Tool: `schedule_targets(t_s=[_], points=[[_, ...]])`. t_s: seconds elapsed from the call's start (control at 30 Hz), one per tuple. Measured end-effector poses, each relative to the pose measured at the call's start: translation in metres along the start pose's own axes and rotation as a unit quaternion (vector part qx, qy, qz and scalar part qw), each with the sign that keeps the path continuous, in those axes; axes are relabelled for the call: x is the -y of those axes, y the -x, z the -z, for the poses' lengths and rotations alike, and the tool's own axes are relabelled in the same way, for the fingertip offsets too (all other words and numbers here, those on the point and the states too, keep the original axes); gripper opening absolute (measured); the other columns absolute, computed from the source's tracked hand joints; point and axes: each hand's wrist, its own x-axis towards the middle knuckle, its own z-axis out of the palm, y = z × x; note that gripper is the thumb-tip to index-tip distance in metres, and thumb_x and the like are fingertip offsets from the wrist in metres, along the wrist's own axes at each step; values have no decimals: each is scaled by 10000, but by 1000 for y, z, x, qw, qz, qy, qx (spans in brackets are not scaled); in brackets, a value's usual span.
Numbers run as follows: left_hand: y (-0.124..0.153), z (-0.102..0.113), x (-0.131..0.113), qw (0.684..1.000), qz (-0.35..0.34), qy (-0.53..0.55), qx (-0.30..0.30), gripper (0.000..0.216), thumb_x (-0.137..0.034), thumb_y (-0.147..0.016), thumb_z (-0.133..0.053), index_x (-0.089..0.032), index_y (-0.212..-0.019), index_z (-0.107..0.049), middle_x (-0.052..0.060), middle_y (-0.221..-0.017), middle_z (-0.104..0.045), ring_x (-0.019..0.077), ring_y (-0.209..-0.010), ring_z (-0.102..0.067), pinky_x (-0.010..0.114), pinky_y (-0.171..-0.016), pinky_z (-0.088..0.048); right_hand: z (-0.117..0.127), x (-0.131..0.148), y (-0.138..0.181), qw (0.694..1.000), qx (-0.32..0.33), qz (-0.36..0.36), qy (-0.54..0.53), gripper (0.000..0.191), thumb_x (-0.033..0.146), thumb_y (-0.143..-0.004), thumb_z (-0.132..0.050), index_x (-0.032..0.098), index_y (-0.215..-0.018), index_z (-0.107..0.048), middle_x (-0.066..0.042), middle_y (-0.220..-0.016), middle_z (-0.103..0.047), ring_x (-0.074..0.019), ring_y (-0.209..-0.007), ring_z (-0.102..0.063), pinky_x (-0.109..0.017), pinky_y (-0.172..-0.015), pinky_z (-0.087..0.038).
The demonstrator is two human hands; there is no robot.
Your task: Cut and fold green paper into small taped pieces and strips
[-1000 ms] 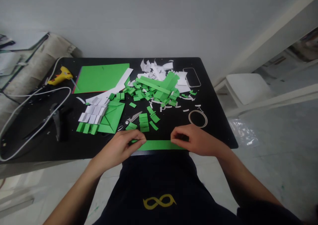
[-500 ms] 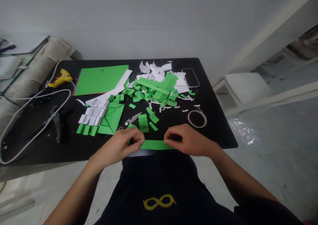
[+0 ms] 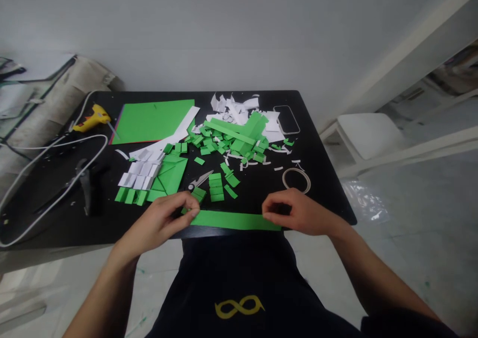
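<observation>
A long green paper strip (image 3: 231, 220) lies along the table's front edge, stretched between my two hands. My left hand (image 3: 168, 216) pinches it near its left end, thumb against fingertips. At the right end my right hand (image 3: 295, 211) pinches it the same way. Just beyond my left hand are scissors (image 3: 201, 179), their handles partly hidden, and small folded green paper pieces (image 3: 216, 187). A roll of tape (image 3: 296, 180) lies flat beyond my right hand.
Green and white paper scraps (image 3: 239, 134) are heaped at the back. Green sheets (image 3: 149, 121), a yellow glue gun (image 3: 93, 119) and its white cable are at left, with a black tool (image 3: 85, 188) nearby. A phone-shaped outline (image 3: 287, 120) lies back right. A white stool (image 3: 369, 134) stands beyond the table.
My hands have moved apart along the green strip, the left one leftward and the right one rightward, so more of the strip shows between them.
</observation>
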Motion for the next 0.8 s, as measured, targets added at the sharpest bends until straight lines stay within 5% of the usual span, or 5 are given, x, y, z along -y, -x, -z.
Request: schedule_targets(t_s=[0.23,0.3,0.4,0.6,0.8], points=[[-2,3,-3,999,-9,-7,30,154,-271,-1073,-564,-212,-964,-655,-6,-871,-698,117,-738,-634,213,-643,-468,41,-13,16,990,119,-73,25,183,364,-935,-722,197,-873,-761,-37,-869,-779,-205,-820,-717,-337,-774,-541],[-6,1,-7,998,-25,-5,48,135,-259,-1078,-565,-216,-992,-659,-7,-889,-703,117,-758,-644,218,-673,-479,42,-12,9,993,97,-61,11,207,399,-933,-739,196,-906,-767,-41,-887,-782,-207,-832,-719,-339,-788,-541],[-13,-2,-12,995,-56,3,86,121,-248,-1092,-553,-222,-1045,-661,6,-950,-720,126,-816,-669,231,-723,-498,29,-9,-10,999,12,-32,-33,272,461,-928,-768,190,-938,-760,-44,-922,-774,-200,-847,-704,-327,-787,-532],[-25,-8,-16,992,-90,1,84,144,-246,-1111,-526,-232,-1098,-669,23,-1029,-732,157,-939,-696,267,-818,-520,-15,-5,-43,978,174,-3,-118,330,505,-974,-724,178,-1001,-762,-9,-860,-706,-142,-749,-594,-275,-692,-452],[-29,-16,-18,999,-53,8,4,134,-259,-1087,-569,-227,-1035,-688,28,-976,-715,175,-902,-685,296,-809,-532,-25,-11,-44,933,203,-47,-294,342,486,-848,-866,193,-929,-709,35,-800,-656,-129,-734,-599,-278,-736,-487]])
